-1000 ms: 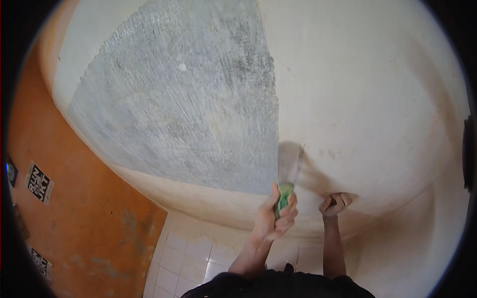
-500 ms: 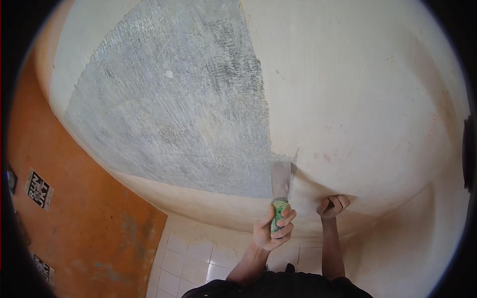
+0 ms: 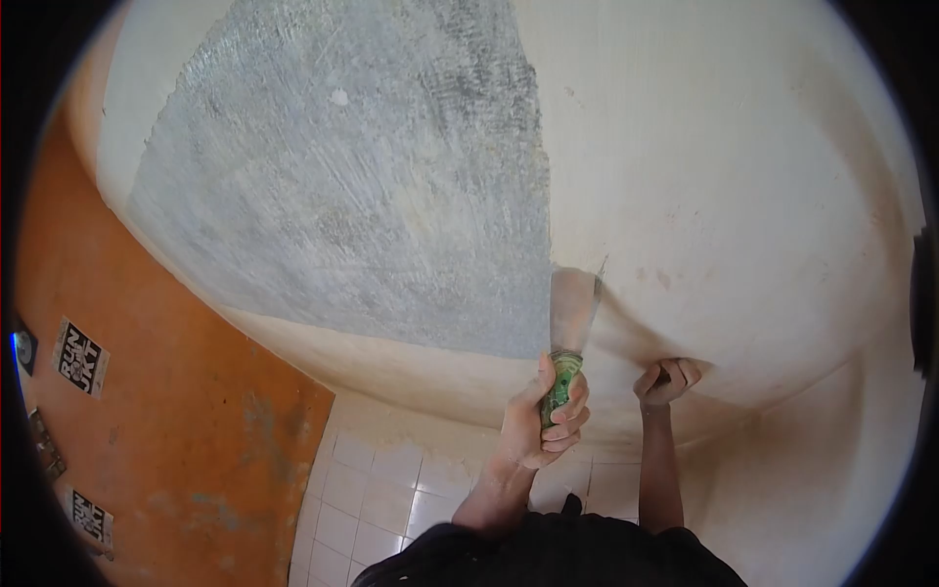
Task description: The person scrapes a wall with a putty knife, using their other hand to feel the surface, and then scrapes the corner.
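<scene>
My left hand is wrapped round the green handle of a scraper. Its wide metal blade points up and lies against the wall, just right of the lower corner of a rough grey patch. Smooth cream coating covers the wall to the right of that patch. My right hand is curled into a fist close to the wall, right of the scraper. Whether anything is inside the fist is hidden in a dark gap between thumb and fingers. A thin dark mark shows beside the blade's upper right corner.
An orange wall or panel with black-and-white stickers meets the cream wall on the left. White tiles lie below, near my dark clothing. A dark object stands at the far right edge.
The view has shifted, with the grey patch now higher and slightly further right in it. My left hand and the scraper appear higher, the blade tilting a little right. My right fist stays closed.
</scene>
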Tool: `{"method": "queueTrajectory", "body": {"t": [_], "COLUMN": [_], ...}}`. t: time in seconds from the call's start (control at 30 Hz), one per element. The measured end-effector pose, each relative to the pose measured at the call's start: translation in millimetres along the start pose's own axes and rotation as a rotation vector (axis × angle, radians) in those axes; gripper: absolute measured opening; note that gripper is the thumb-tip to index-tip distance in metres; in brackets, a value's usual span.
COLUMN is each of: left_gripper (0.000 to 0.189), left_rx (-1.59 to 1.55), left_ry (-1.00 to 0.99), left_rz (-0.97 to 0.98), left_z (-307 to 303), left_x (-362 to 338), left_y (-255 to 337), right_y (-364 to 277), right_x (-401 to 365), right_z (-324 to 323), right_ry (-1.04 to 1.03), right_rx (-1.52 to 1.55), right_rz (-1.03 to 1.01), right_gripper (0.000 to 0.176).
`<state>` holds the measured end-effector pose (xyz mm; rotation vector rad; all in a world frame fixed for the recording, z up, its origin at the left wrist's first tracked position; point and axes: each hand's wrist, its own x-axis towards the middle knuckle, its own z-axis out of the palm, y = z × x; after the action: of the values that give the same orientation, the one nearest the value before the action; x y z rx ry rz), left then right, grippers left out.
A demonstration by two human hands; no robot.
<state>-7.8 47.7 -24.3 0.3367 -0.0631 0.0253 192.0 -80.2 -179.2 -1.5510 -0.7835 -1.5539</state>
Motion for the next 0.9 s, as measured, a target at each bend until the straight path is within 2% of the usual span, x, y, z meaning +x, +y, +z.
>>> {"method": "queueTrajectory", "body": {"t": [0.1,0.23,0.3,0.4,0.53,0.6,0.73,0.83,0.9], "left_gripper": [0.054,0.054,0.054,0.054,0.053,0.053,0.053,0.053,0.053], "left_rx": [0.078,0.052,0.206,0.278,0.187,0.2,0.222,0.136,0.115], "left_ry": [0.123,0.123,0.119,0.127,0.155,0.123,0.192,0.193,0.105], "left_rz": [0.056,0.009,0.086,0.132,0.058,0.075,0.088,0.047,0.05], "left_z": [0,2,11,16,1,6,10,9,13], "left_x": [0,-5,2,8,1,4,0,-4,0], "left_y": [-5,-7,1,3,-11,-8,-12,-11,-9], "right_y": [1,2,0,-1,2,1,2,-1,-2], "right_x": [-3,3,-1,-2,3,2,1,3,1], "right_z": [0,1,0,-2,-4,0,-2,1,-4], "right_ry": [-0.007,-0.008,0.006,0.001,-0.039,-0.028,-0.016,0.016,-0.002], "right_rx": [-0.001,-0.005,0.005,0.013,0.01,0.012,0.011,0.01,0.006], "right_rz": [-0.007,-0.019,-0.007,-0.009,-0.065,-0.037,-0.02,0.0,0.001], "right_gripper": [0.022,0.022,0.022,0.019,0.017,0.017,0.018,0.02,0.02]}}
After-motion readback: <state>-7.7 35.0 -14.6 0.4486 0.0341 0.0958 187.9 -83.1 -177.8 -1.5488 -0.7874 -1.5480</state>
